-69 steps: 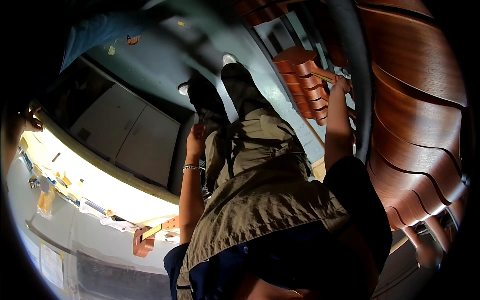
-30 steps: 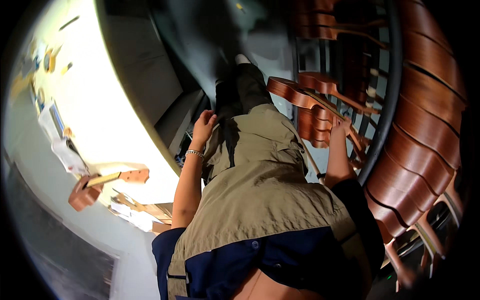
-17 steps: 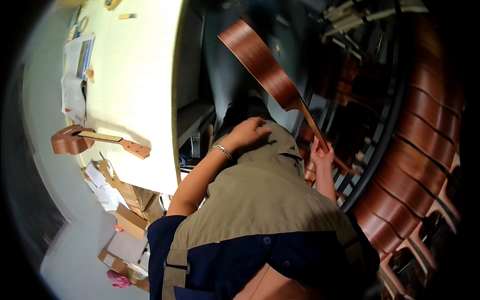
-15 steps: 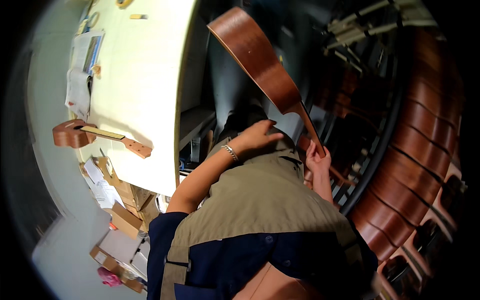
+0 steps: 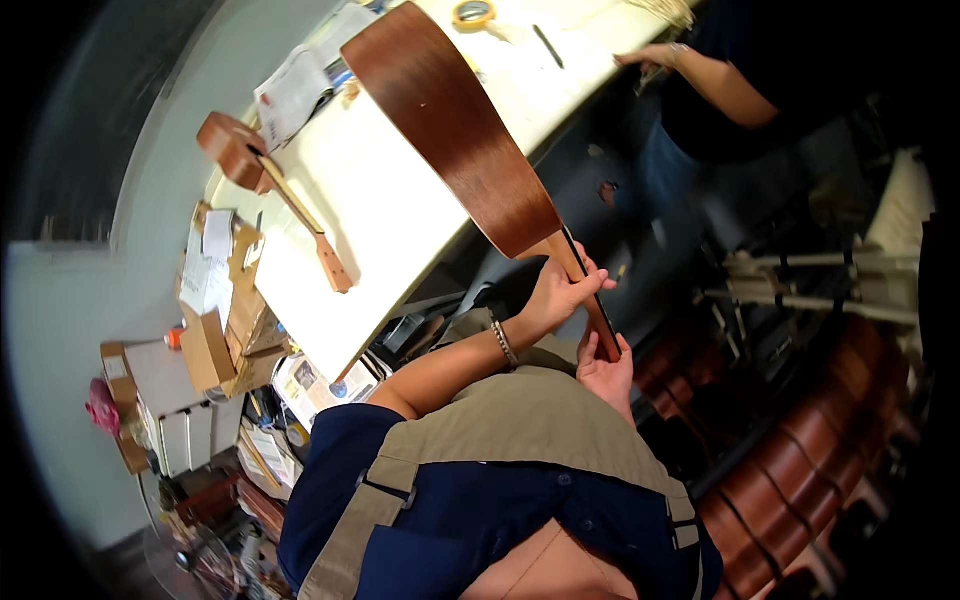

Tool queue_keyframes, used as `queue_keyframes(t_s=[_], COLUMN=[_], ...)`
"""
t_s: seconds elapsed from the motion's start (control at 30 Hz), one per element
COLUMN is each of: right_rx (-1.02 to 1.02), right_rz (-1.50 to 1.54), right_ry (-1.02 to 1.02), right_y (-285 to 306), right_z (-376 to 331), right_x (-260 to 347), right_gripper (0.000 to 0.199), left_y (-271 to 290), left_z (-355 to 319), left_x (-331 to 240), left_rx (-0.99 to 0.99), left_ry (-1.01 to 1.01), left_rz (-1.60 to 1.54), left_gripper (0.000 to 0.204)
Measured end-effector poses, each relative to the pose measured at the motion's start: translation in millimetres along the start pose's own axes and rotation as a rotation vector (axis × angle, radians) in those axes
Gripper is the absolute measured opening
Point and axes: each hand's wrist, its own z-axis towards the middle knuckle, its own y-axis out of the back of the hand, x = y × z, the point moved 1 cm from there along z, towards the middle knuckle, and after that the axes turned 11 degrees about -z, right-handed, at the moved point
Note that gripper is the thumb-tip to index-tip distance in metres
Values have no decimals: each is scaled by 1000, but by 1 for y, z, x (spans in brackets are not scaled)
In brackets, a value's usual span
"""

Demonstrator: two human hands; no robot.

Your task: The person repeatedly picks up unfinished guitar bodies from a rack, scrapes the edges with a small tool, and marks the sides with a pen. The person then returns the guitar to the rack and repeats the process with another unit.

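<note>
The left hand [image 5: 552, 298] is closed around the neck of a brown wooden ukulele [image 5: 455, 135], just below the place where neck meets body. The right hand [image 5: 608, 376] grips the same neck farther down, near its end, so the hands are clamped on one instrument, near each other. The ukulele slants up and away from the person, its curved side facing the camera and its body seen against the pale tabletop [image 5: 385, 225] (whether wood and surface touch, I cannot tell).

On the far left, a second ukulele [image 5: 232, 152] sits by the wall-side edge of the tabletop, its neck pointing back toward the person. Beside its body are printed papers [image 5: 293, 97]; beyond the held instrument lie a yellow tape roll [image 5: 473, 14] and a dark, slim stick [image 5: 548, 47]. A co-worker's hand [image 5: 655, 56] is at the tabletop's far edge. At lower right, a row of glossy brown instrument bodies [image 5: 800, 470] curves past the person's shoulder.
</note>
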Motion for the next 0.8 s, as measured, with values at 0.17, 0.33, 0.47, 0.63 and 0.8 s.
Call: queue_keyframes(t_s=[0.17,0.33,0.47,0.63,0.8], right_rx=[-15,196,295,189,-73], right_rz=[-88,-483,-1018,-1877,-2436], right_ry=[-261,-480,-180,557,1404], right_y=[-49,-116,-175,-287,-367], right_z=[35,67,104,204,332], right_x=[-14,-24,-8,18,53], right_gripper=[40,53,48,30,30], left_y=[38,85,112,135,155], left_z=[28,62,98,133,164], left_x=[-18,-42,-67,-93,-103], left_rx=[-128,-282,-320,-274,-298], left_ry=[-112,-249,-249,-217,-196], left_rz=[68,-60,11,-55,-110], left_gripper=[24,22,19,20,19])
